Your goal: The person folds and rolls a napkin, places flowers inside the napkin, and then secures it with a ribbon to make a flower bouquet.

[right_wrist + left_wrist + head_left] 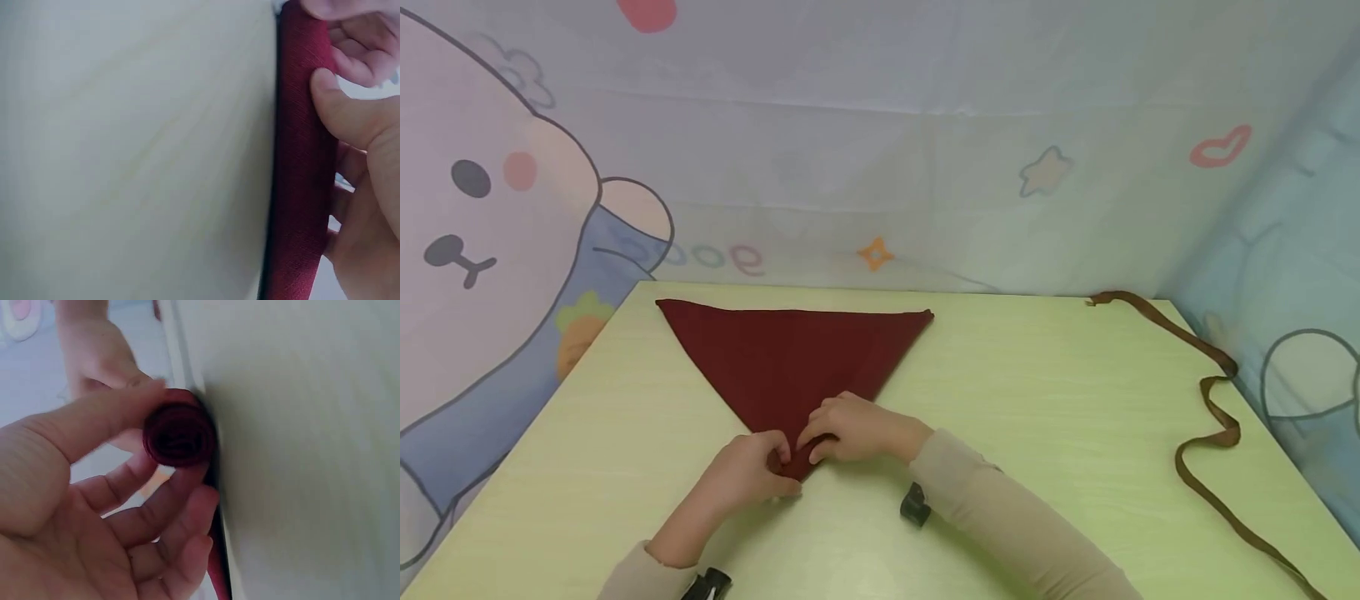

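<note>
A dark red cloth point(790, 350) lies on the table as a triangle, its long edge at the back and its point towards me. Its lower right side is rolled into a tube, whose spiral end point(181, 434) faces the left wrist camera. My left hand point(745, 475) pinches that end near the point, thumb on one side and fingertips on the other. Just up the roll, my right hand point(853, 429) grips it. The right wrist view shows the right thumb point(350, 112) pressed on the rolled tube point(300, 169), with the other fingers partly hidden behind it.
A long brown ribbon point(1217, 429) winds down the right side of the pale table point(1060, 400). Behind the table hangs a printed cloth backdrop point(925, 167). Black wrist mounts point(915, 505) show under the sleeves.
</note>
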The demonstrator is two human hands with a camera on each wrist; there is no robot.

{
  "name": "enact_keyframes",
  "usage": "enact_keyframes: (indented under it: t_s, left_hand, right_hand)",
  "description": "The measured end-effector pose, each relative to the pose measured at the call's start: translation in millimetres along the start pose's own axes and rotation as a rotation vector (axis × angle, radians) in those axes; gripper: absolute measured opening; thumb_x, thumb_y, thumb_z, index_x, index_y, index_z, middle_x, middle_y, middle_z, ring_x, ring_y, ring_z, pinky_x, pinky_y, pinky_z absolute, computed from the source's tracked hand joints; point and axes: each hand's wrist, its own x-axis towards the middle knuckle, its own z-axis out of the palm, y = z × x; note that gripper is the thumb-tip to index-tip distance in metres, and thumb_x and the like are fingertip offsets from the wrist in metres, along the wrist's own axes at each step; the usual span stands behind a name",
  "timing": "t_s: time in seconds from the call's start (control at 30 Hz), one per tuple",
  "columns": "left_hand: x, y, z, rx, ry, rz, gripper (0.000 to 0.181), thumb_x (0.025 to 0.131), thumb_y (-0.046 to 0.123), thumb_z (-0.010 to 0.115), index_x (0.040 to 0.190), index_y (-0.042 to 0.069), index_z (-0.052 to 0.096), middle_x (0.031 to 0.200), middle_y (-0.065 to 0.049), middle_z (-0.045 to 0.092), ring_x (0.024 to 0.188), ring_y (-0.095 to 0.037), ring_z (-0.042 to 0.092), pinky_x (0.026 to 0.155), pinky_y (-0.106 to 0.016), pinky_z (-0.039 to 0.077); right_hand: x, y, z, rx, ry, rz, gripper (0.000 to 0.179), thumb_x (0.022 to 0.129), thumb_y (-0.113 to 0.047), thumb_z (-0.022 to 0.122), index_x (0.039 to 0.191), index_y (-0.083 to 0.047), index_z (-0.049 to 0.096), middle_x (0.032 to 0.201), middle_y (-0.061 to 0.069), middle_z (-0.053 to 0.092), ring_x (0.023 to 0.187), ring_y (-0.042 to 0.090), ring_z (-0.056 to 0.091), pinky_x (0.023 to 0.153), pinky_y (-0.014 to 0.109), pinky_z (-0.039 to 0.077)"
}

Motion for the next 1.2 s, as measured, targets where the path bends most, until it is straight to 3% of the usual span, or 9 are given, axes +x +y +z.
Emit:
enact_keyframes:
  t_s: [0.17,0.37,0.5,0.63,0.87,1.03,1.2]
  left_hand:
    - [1.2,-2.1,-0.9,0.013,-0.026,0.064,0.024,0.068,0.007,0.084,0.078,0.007,0.062,0.063,0.001,0.054,0.051,-0.012,0.045,0.05,-0.028,0.037]
    - [3.7,-10.0,-6.7,-0.062,-0.083,0.104,0.015,0.072,0.008,0.08,0.078,0.004,0.067,0.071,0.001,0.061,0.059,-0.012,0.051,0.054,-0.029,0.043]
    - [6.8,-13.0,-10.1,-0.078,-0.096,0.057,0.011,0.075,0.009,0.078,0.08,0.004,0.07,0.076,0.0,0.064,0.066,-0.013,0.053,0.058,-0.03,0.044]
    - [8.2,-12.3,-13.4,-0.018,-0.071,0.038,0.007,0.074,0.007,0.077,0.077,0.004,0.072,0.08,-0.001,0.061,0.07,-0.014,0.053,0.06,-0.03,0.045]
    - [6.7,-8.0,-15.7,0.108,-0.055,0.132,0.008,0.073,0.004,0.072,0.067,0.007,0.068,0.071,0.003,0.055,0.065,-0.012,0.046,0.057,-0.027,0.04]
    - [6.2,-8.0,-15.7,0.089,-0.069,0.199,0.011,0.077,0.01,0.076,0.079,0.005,0.066,0.067,0.004,0.056,0.058,-0.008,0.046,0.054,-0.024,0.04]
    - [3.9,-4.4,-11.2,0.112,-0.039,0.192,0.021,0.072,0.013,0.083,0.077,0.006,0.063,0.061,0.004,0.052,0.054,-0.008,0.044,0.051,-0.023,0.037]
  right_hand:
    - [0.0,2.3,0.7,0.096,-0.008,0.019,0.026,0.091,-0.031,0.067,0.115,-0.024,0.07,0.11,-0.013,0.066,0.105,0.004,0.056,0.095,0.025,0.037]
    - [0.8,6.4,6.4,0.174,0.075,-0.002,0.023,0.086,-0.028,0.073,0.107,-0.018,0.071,0.104,-0.007,0.062,0.102,0.008,0.053,0.093,0.023,0.039]
    - [0.1,2.6,3.6,0.124,0.078,0.019,0.027,0.083,-0.031,0.076,0.107,-0.019,0.072,0.103,-0.007,0.06,0.102,0.01,0.051,0.092,0.026,0.038]
    - [1.9,-1.5,0.9,0.078,0.087,-0.002,0.029,0.082,-0.03,0.077,0.108,-0.019,0.073,0.106,-0.005,0.06,0.104,0.012,0.051,0.093,0.029,0.038]
    - [4.9,-1.5,3.3,0.054,0.105,-0.035,0.022,0.087,-0.03,0.071,0.106,-0.018,0.074,0.102,-0.007,0.061,0.099,0.01,0.05,0.089,0.024,0.037]
    - [6.5,-1.3,2.5,0.065,0.079,-0.026,0.02,0.089,-0.028,0.069,0.106,-0.019,0.074,0.098,-0.01,0.064,0.092,0.007,0.05,0.087,0.024,0.035]
    - [9.4,-1.8,2.1,0.065,0.04,-0.029,0.02,0.091,-0.028,0.067,0.108,-0.021,0.073,0.097,-0.012,0.066,0.09,0.004,0.051,0.086,0.022,0.035]
